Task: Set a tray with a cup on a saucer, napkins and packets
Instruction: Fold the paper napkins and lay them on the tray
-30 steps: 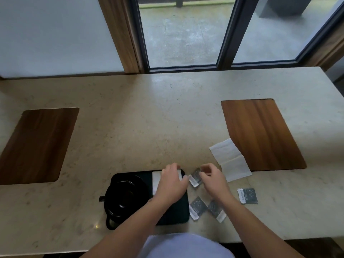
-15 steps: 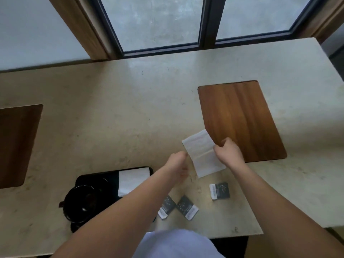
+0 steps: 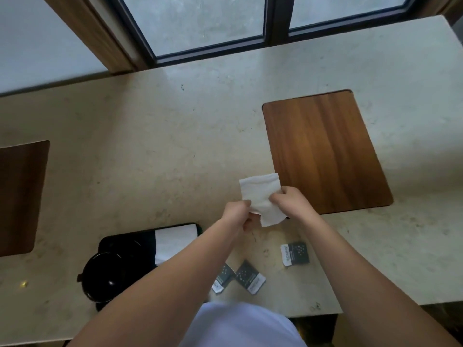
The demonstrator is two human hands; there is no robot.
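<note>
A white napkin (image 3: 260, 196) is held just above the counter between both hands. My left hand (image 3: 238, 214) pinches its lower left edge and my right hand (image 3: 290, 200) grips its right side. A black tray (image 3: 130, 242) lies at the near left, with a black cup (image 3: 105, 279) on a saucer at its near end and a folded white napkin (image 3: 172, 240) at its far end. Three grey packets lie on the counter: one (image 3: 295, 253) to the right, two (image 3: 250, 276) (image 3: 221, 281) near the front edge beside my left forearm.
The beige stone counter (image 3: 150, 146) has a wooden inset panel (image 3: 323, 151) right behind the napkin and another (image 3: 20, 196) at the far left. A window with dark frames (image 3: 275, 26) runs along the back. The counter's front edge is near my body.
Both hands left the packets by the tray and went to the napkin near the wooden panel. They have now lifted and bunched it; the view shifted right and down.
</note>
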